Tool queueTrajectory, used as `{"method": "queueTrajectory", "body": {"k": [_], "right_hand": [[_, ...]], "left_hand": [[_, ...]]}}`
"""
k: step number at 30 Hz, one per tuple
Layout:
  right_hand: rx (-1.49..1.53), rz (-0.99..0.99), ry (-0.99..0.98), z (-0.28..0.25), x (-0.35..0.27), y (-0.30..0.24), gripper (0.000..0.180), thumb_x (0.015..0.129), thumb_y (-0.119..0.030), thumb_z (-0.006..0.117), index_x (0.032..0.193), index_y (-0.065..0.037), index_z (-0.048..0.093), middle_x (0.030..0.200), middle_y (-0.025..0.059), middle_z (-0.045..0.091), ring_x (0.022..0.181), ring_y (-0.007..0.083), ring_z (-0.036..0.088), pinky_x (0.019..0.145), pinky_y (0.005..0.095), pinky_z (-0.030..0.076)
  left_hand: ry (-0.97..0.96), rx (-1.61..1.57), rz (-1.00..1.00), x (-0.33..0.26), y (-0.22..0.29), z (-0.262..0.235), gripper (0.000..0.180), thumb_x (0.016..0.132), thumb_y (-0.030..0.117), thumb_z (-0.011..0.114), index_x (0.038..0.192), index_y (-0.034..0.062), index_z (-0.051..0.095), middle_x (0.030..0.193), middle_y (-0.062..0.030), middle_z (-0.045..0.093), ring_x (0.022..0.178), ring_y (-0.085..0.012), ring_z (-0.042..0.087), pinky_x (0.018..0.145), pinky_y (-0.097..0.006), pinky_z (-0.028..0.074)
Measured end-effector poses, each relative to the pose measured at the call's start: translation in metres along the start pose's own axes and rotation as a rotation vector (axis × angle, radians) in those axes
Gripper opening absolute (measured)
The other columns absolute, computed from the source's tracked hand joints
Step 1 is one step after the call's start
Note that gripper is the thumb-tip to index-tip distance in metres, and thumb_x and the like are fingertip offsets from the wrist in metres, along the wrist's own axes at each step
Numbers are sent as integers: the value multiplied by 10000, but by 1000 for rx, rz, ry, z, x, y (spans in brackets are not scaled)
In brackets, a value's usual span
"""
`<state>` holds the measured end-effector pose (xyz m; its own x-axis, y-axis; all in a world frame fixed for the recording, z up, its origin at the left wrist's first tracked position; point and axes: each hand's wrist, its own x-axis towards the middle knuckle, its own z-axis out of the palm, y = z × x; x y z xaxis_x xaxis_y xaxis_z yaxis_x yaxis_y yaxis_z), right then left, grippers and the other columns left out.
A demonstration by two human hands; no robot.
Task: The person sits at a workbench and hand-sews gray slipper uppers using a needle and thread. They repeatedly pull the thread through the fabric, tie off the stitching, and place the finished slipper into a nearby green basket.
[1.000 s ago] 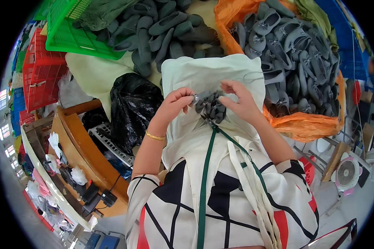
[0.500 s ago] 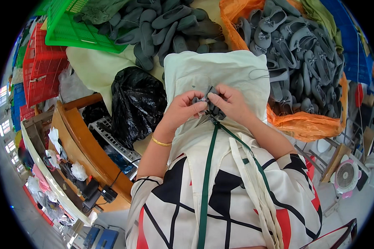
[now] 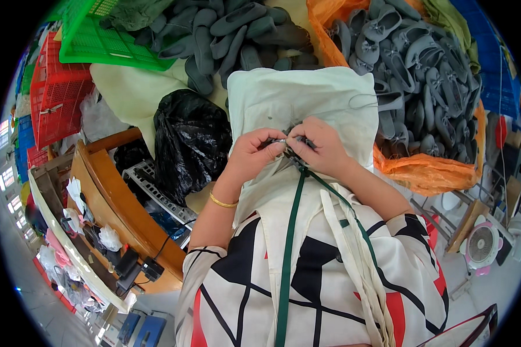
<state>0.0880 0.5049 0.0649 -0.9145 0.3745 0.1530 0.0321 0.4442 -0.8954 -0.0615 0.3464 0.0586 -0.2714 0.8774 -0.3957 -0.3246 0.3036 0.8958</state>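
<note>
The left hand and right hand are pinching narrowly, fingertips nearly meeting, on a small grey fabric piece lying between them over white cloth, its long axis hidden.

This place seems to be a workshop for shoes. Many grey shoes of similar kind fill an orange sack, and a second heap of dark grey shoes lies near it. Around there are a green plastic crate, a red plastic crate and a wooden counter.
</note>
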Motion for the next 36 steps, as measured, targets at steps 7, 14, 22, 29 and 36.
{"method": "queueTrajectory", "body": {"k": [7,14,22,29,36], "right_hand": [[421,398,30,-12,-8,0,145,943,-108,622,1066,-31,626,829,33,614,835,97,624,744,260,507],[346,347,-325,-31,-7,-18,88,939,-94,610,1010,-57,647,756,33,630,650,111,581,614,258,462],[190,156,-407,-29,-9,-24,164,888,-66,616,1045,-73,664,789,95,653,623,228,590,610,297,477],[218,138,-403,-31,-12,-22,186,885,-66,621,1057,-62,691,824,99,684,654,229,624,633,293,493],[211,160,-435,-32,-13,-20,187,886,-82,621,1055,-59,697,823,105,689,645,233,625,629,298,494]], "left_hand": [[94,319,207,-14,7,-3,201,857,54,710,1057,42,696,965,-46,671,859,-141,611,759,-270,498],[28,556,492,-19,19,1,283,730,15,758,1000,75,701,1000,-57,686,1041,-283,609,901,-359,492],[-1,679,564,-25,23,2,254,725,71,778,967,69,703,987,-26,704,1041,-279,612,893,-359,492],[-14,683,571,-25,24,3,291,706,31,783,983,75,702,985,-48,696,1041,-293,618,893,-369,507],[-24,687,587,-25,21,3,282,707,39,786,973,75,700,973,-49,697,1014,-289,626,874,-366,518]]}}
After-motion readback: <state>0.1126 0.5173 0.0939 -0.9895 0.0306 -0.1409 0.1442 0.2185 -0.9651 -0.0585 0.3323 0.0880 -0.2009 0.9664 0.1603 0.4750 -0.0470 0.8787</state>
